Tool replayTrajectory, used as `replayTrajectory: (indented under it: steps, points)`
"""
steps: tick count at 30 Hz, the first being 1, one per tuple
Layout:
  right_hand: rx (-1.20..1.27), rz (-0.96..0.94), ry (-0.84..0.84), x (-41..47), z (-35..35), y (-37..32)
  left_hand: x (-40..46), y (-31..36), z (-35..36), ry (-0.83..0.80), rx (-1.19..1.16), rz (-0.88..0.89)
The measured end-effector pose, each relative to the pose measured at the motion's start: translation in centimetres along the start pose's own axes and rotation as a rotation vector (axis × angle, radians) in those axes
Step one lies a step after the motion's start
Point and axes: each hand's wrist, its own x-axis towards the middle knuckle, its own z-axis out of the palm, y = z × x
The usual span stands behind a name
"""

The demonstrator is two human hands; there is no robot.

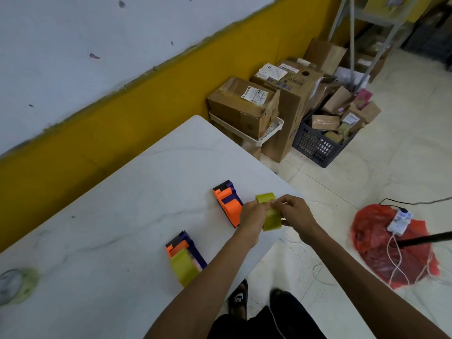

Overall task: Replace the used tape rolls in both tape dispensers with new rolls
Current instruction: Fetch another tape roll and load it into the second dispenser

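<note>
Two orange-and-purple tape dispensers lie on the white table [117,216]. The far dispenser [227,204] has no roll showing. The near dispenser [184,253] carries a yellow-green tape roll [182,266]. Just right of the far dispenser, above the table's right edge, my left hand [252,216] and my right hand [293,212] both grip a yellow-green tape roll [270,214]. Fingers of both hands pinch at its top, and part of the roll is hidden behind them.
A nearly spent clear tape roll [14,286] lies at the table's left edge. Cardboard boxes [244,106] and a dark crate [318,143] stand beyond the table. A red plastic bag [381,250] with a charger and cables lies on the tiled floor at right.
</note>
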Motion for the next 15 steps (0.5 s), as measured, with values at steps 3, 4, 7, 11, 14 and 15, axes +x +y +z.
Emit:
replayTrajectory:
  steps: [3,4,7,11,14,15]
  points:
    - [-0.018,-0.006,-0.075,2.5,-0.5,-0.4,1.0,0.9,0.5,0.041,-0.052,-0.015]
    - [-0.03,-0.006,-0.1,3.3,-0.6,-0.5,1.3,1.2,0.7,0.051,-0.083,-0.017]
    - [-0.058,-0.01,-0.191,5.5,-1.0,-1.0,1.6,2.6,1.3,0.12,-0.134,-0.05]
    - [-0.1,0.003,-0.353,7.6,-1.9,-2.4,1.3,4.2,1.9,0.219,-0.186,-0.092]
    - [-0.134,0.04,-0.44,8.7,-2.2,-3.6,1.2,4.5,2.3,0.256,-0.254,-0.083]
    - [-0.152,0.048,-0.458,9.1,-2.1,-3.9,1.2,4.6,2.4,0.271,-0.266,-0.077]
